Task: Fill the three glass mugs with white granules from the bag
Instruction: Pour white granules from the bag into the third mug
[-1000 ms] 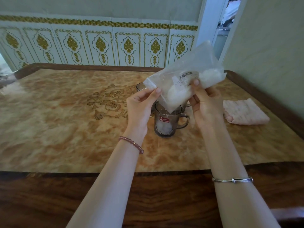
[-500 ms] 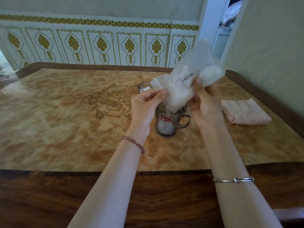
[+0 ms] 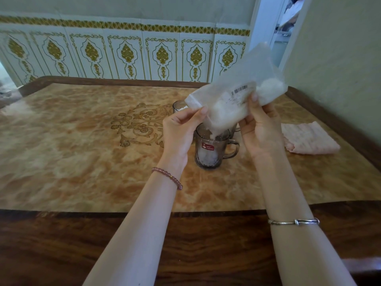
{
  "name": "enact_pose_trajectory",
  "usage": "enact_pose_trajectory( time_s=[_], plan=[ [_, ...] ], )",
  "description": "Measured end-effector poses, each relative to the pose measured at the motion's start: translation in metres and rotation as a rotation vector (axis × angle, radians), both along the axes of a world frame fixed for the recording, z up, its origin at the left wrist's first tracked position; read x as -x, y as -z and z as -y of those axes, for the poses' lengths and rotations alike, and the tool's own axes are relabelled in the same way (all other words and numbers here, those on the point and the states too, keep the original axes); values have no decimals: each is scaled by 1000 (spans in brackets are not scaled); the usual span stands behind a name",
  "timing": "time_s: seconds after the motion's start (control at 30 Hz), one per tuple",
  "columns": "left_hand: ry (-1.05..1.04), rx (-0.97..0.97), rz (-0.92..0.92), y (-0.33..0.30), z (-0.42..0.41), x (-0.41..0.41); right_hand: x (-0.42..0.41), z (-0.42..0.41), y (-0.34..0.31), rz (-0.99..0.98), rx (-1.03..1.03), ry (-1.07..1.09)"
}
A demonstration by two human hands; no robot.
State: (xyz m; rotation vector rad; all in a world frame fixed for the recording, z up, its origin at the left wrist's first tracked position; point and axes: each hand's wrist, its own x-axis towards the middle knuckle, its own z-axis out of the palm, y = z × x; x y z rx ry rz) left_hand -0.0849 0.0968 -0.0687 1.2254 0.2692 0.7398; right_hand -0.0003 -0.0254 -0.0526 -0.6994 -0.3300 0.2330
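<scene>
Above smoky glass mug with red label (image 3: 208, 148), clear soft plastic bag of white granules (image 3: 237, 96) hung tilted, light, floppy, slippery. Left hand (image 3: 181, 131) pinched mouth edge; right hand (image 3: 260, 129) pinched midsection, best hold. Behind mug, second glass mug (image 3: 179, 106) held granules.

Both hands (image 3: 222, 131) gripping tilted bag (image 3: 237, 93), granules (image 3: 221, 112) spilling into front mug (image 3: 208, 151) — marbled table (image 3: 82, 162)

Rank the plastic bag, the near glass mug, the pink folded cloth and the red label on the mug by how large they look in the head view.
1. plastic bag
2. pink folded cloth, though it looks close in size to the mug
3. near glass mug
4. red label
</scene>
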Motion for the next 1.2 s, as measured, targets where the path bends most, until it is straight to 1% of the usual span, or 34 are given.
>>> enact_pose_trajectory(
  time_s=[0.1,0.23,0.3,0.4,0.53,0.63,0.7,0.83,0.97,1.1,1.2],
  plan=[
    [3,-46,-19,1,4,0,2,-4,2,21,40,-19],
    [-41,14,23,-3,-2,2,0,0,0,1,4,-4],
    [-18,-8,0,-1,-1,1,1,-1,1,15,9,-13],
    [4,-60,-43,1,3,0,5,-4,1,54,73,-24],
    [-11,16,4,-1,-1,1,1,3,-2,17,10,18],
    [37,-57,-30,1,4,1,2,2,0,15,28,17],
    [30,-76,-39,1,6,1,3,0,1,17,56,16],
    [-8,18,-10,-2,0,1,1,4,-2,-1,8,38],
    [29,-38,-44,1,4,0,3,0,-1,33,51,16],
    [-17,22,9,-1,1,1,2,2,-2,16,30,32],
    [-6,10,2,-1,2,1,1,4,-2,7,10,48]
  ],
)
